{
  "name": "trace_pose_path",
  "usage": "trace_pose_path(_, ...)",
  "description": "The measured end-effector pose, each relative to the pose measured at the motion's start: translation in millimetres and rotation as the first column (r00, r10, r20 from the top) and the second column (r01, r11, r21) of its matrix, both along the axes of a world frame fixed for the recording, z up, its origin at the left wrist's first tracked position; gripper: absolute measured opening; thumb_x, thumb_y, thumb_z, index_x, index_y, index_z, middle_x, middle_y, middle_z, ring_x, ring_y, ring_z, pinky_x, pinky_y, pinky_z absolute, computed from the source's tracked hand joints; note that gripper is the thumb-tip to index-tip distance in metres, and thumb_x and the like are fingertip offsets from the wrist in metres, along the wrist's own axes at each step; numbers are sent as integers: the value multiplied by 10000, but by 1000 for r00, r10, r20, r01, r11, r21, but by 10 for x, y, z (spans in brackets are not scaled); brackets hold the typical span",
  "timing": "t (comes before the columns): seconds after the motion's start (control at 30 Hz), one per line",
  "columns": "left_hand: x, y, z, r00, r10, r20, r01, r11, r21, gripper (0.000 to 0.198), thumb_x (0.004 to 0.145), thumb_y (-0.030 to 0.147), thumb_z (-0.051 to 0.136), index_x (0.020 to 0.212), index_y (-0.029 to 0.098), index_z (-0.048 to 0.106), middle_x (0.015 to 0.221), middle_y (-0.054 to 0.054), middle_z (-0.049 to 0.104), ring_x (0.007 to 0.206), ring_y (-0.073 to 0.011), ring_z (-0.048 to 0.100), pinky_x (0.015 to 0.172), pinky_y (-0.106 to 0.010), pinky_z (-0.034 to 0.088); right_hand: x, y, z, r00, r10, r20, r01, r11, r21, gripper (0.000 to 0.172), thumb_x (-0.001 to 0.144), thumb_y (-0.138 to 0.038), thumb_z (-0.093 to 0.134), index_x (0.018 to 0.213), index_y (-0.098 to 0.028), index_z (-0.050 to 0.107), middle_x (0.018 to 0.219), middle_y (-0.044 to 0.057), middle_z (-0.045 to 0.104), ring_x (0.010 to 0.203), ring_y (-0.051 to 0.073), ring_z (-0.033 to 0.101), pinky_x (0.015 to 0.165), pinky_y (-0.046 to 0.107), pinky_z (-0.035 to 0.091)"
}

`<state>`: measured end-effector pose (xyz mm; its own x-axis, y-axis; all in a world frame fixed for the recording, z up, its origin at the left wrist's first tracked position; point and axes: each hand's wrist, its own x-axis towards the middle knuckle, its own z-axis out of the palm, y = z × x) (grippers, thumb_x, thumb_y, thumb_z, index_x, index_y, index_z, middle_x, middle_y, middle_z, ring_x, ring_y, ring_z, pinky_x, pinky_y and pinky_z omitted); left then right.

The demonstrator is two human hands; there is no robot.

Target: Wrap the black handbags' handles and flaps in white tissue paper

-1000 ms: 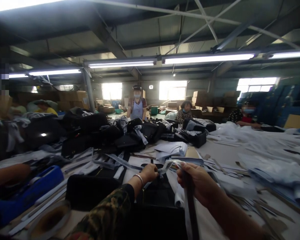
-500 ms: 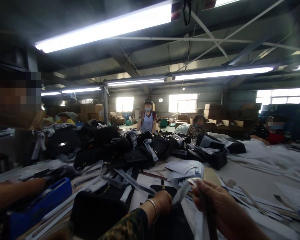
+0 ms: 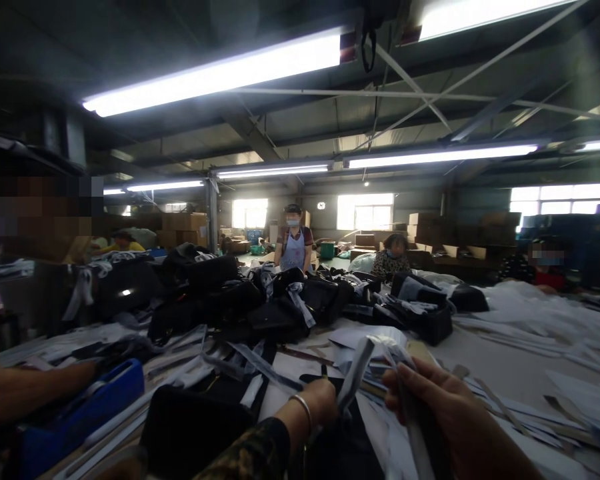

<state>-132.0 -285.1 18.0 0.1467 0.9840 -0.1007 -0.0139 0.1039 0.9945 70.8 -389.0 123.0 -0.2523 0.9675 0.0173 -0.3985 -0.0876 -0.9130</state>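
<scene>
My left hand [image 3: 320, 403], with a bracelet at the wrist, is closed in a fist over a black bag piece [image 3: 343, 447]. A pale, film-wrapped strap [image 3: 357, 367] sticks up out of this fist. My right hand [image 3: 425, 393] pinches a dark strap [image 3: 427, 443] in clear plastic film, which hangs down below the fingers. Loose film [image 3: 385, 347] stands up above the right fingertips. Left of my left forearm lies a black bag [image 3: 195, 423].
Black bags [image 3: 280, 313] with wrapped straps are heaped across the table. White paper sheets [image 3: 365, 335] and strips lie beyond my hands. A blue bin [image 3: 85, 413] stands left, beside another person's arm [image 3: 40, 387]. Other people stand or sit behind the heap.
The pale strap between my hands now stands higher and more upright. Film above my right fingers has spread. The person on the left shows more of their body.
</scene>
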Motion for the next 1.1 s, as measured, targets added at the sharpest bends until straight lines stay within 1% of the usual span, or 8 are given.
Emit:
trace_pose_path(0.13,-9,-359,292,998,2,-60,1,998,58,331,719,441,791,627,178,611,578,-36,589,718,-230,655,680,-296,508,-136,37,37,988,-114,-107,112,994,-17,199,756,-220,797,913,-140,703,862,91,753,689,177,703,563,236,569)
trace_pose_path(0.23,96,-879,423,941,-262,214,265,964,14,532,820,642,616,952,130,673,862,-138,708,763,-229,691,702,-332,533,-274,103,69,984,-120,-129,122,993,6,93,795,-156,737,868,-130,686,830,90,750,683,166,703,570,235,579)
trace_pose_path(0.33,245,-1369,377,819,-384,427,429,903,-10,569,825,636,622,1035,109,658,974,-184,713,831,-259,714,783,-382,549,-391,177,49,982,-128,-142,135,990,37,31,811,-117,701,814,-131,673,778,74,744,660,149,694,567,222,576)
trace_pose_path(0.43,387,-1613,238,857,-315,408,348,938,-5,445,832,531,678,962,106,656,798,-126,706,704,-224,702,714,-348,552,-454,200,-10,981,-125,-149,136,988,66,57,815,-83,677,809,-139,669,798,62,749,674,141,697,579,212,576)
trace_pose_path(0.6,485,-1578,180,910,-157,383,172,985,-5,365,811,468,707,815,114,618,639,-62,648,582,-188,655,621,-317,540,-485,128,-156,998,10,-63,-9,1000,13,71,791,-115,716,805,-137,650,704,58,727,625,173,694,544,260,579)
trace_pose_path(0.83,457,-1444,327,926,-139,350,110,989,101,407,851,483,653,720,100,621,603,-89,657,496,-155,608,539,-283,514,-439,-24,-450,994,-92,62,89,995,45,119,743,-206,753,760,-139,656,658,27,716,523,132,626,467,216,495)
trace_pose_path(0.97,466,-1445,344,955,-176,238,184,983,-10,309,874,390,651,782,95,635,673,-115,701,547,-177,661,559,-286,538,-380,-62,-410,991,-137,4,136,988,78,182,697,-233,793,769,-154,645,684,31,726,578,153,658,499,229,515)
trace_pose_path(1.1,560,-1483,304,950,-100,297,116,993,-36,266,888,359,634,807,106,624,670,-97,697,554,-170,666,561,-280,547,-405,-84,-293,989,-144,-39,148,980,132,216,691,-246,792,815,-161,637,716,38,735,649,184,694,583,283,571)
